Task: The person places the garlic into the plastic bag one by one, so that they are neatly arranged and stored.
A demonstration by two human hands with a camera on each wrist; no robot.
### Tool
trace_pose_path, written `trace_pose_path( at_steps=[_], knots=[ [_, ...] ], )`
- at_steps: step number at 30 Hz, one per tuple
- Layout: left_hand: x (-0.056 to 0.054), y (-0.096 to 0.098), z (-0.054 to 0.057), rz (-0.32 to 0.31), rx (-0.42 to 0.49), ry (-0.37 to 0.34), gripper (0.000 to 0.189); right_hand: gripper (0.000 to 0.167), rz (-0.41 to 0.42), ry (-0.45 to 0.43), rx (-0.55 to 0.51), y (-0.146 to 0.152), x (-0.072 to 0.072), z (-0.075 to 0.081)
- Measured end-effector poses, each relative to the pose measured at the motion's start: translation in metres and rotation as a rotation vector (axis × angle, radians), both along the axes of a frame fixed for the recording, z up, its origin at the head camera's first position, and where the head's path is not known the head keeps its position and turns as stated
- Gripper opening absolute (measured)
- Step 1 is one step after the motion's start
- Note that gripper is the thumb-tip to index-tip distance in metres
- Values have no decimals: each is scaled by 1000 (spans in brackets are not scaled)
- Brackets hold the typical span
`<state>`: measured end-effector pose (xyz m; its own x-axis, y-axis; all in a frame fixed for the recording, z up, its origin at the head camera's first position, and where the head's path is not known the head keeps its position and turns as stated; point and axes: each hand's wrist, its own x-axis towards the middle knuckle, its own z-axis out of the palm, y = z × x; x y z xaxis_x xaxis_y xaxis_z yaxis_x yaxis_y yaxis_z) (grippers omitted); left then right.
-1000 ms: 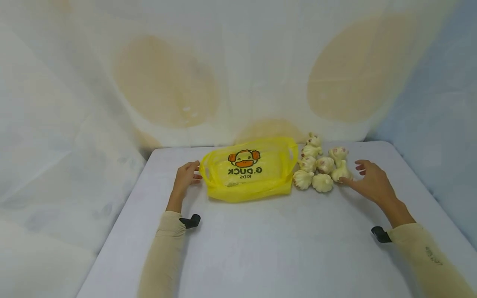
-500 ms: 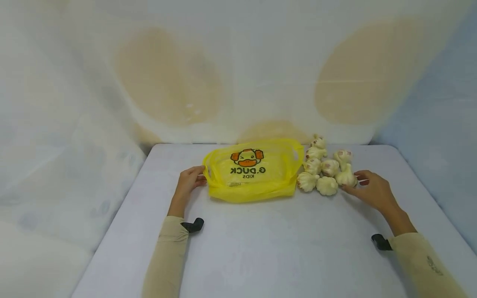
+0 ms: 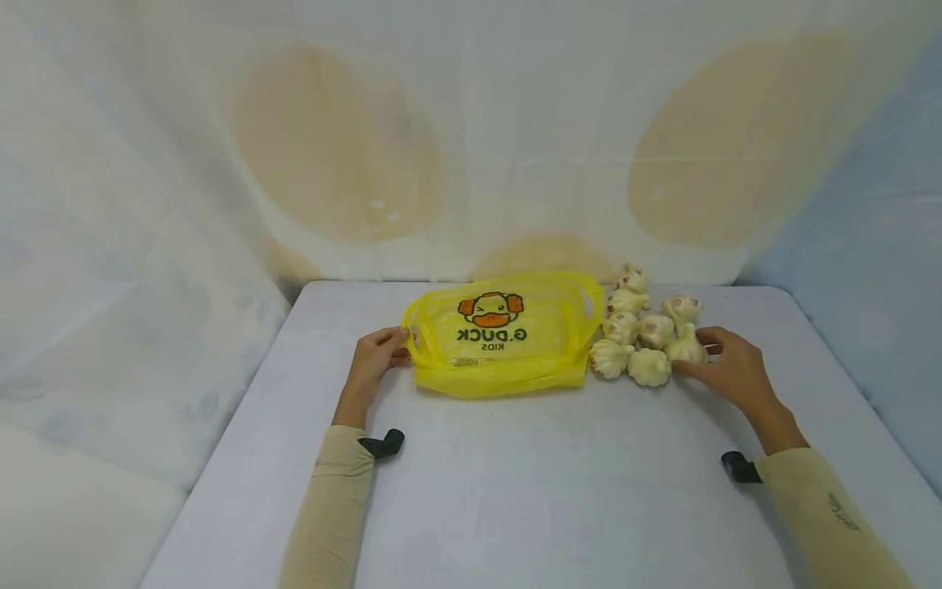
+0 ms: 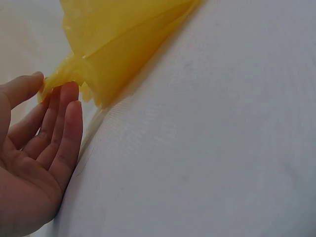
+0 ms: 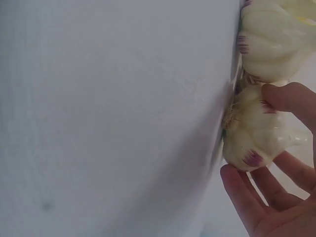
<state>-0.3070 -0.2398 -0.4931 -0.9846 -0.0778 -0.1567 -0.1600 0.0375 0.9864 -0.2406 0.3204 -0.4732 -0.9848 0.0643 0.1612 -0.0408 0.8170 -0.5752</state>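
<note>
A yellow plastic bag with a mirrored duck print lies flat near the table's far edge. At its left end my left hand pinches a loop handle; in the left wrist view, the thumb and fingertips meet the gathered yellow plastic. Right of the bag sits a cluster of several garlic bulbs. My right hand holds the rightmost front garlic bulb between thumb and fingers. Close up in the right wrist view, that bulb shows purple streaks and touches the tabletop.
The white table extends toward me in front of the bag. A pale curtain with tan patches hangs behind it, and cloth walls stand at both sides. Another garlic bulb sits against the held one.
My right hand has moved in leftward and taken hold of the garlic bulb. My left hand has come onto the bag's handle. The head view has shifted slightly.
</note>
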Motion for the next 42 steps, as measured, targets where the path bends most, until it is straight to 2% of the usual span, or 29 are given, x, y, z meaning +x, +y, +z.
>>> trace_pose_path(
  at_steps=[8,14,23,28,35,42],
  knots=[
    [-1,1,1,-1,21,-6,44,77,-10,-1,-8,1,-1,-2],
    [0,1,-1,-3,36,-5,44,76,-19,31,-12,-1,2,5],
    [-1,2,-3,-14,160,-5,46,74,-28,97,-22,-7,3,38],
    [0,3,-2,-16,170,-11,48,77,-16,115,-51,-20,0,63],
    [2,3,-1,-4,173,-11,44,77,44,140,-100,-54,-18,90],
    [4,5,0,-13,181,-8,41,66,135,177,-184,-98,-40,103]
  ],
)
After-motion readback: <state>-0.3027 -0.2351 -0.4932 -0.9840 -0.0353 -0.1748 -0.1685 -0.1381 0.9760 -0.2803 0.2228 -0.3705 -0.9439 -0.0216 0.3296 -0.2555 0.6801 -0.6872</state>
